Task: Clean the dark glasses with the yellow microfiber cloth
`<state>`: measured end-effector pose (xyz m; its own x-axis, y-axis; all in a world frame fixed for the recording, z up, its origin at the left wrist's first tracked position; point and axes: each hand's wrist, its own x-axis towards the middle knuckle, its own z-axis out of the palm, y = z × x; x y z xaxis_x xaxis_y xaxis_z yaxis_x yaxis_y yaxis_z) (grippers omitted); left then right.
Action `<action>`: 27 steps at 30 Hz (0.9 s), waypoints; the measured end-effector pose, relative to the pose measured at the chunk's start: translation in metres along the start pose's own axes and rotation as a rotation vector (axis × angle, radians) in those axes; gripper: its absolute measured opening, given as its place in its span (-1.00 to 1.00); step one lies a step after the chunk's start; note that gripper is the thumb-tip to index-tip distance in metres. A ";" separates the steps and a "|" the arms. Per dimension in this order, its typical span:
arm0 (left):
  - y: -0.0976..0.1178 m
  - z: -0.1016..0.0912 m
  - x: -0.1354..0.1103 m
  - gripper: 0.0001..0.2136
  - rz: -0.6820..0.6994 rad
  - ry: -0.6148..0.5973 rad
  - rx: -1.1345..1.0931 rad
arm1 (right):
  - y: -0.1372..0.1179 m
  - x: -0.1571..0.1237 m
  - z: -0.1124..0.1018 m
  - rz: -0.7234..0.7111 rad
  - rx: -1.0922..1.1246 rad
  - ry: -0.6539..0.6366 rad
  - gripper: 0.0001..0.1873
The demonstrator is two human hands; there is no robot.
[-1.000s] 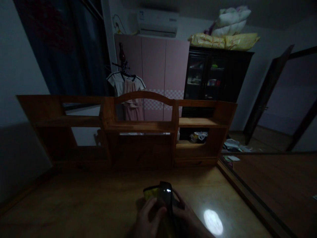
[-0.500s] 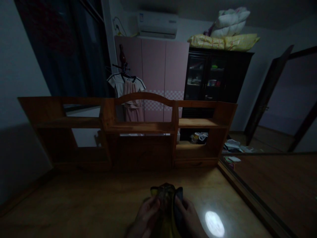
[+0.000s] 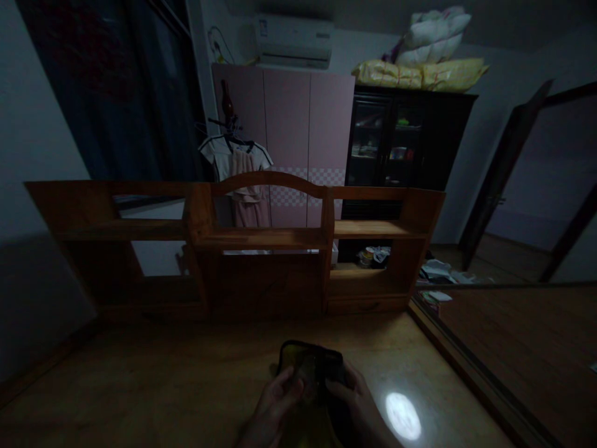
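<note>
Left hand point(image 3: 274, 404): low and centre, coming in from the left, fingers curled, grip closed on the near left side of the pouch.
Right hand point(image 3: 358, 403): mirrors it from the right, fingers wrapped over the right side, grip closed on the same pouch.
Dark pouch point(image 3: 311, 364): between both hands, over the front of the Tabletop point(image 3: 163, 386); resting or lifted, too dim to tell. A yellowish patch shows on it.
Long axis: runs away from the person, far end pointing at the Wooden shelf unit point(image 3: 270, 239); its far edge lies left to right.
Light spot point(image 3: 403, 415): bright on the tabletop, just right of the right hand.
</note>
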<state>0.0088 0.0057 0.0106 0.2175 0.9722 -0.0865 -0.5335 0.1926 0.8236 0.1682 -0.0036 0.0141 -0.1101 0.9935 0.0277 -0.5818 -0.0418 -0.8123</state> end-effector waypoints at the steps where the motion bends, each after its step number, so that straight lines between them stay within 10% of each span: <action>1: -0.001 0.001 0.000 -0.59 -0.004 -0.016 -0.002 | -0.004 -0.002 0.002 0.005 0.006 -0.036 -0.45; 13: -0.008 -0.008 0.000 -0.59 -0.050 0.025 0.072 | -0.023 -0.004 0.002 -0.058 -0.304 -0.234 -0.46; 27: -0.001 -0.006 -0.016 -0.53 0.108 -0.223 0.591 | -0.002 -0.006 -0.013 0.111 -0.546 -0.042 -0.45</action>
<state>0.0007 -0.0095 0.0077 0.3867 0.9187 0.0806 -0.0355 -0.0725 0.9967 0.1800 -0.0077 0.0078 -0.1856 0.9807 -0.0608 -0.0642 -0.0739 -0.9952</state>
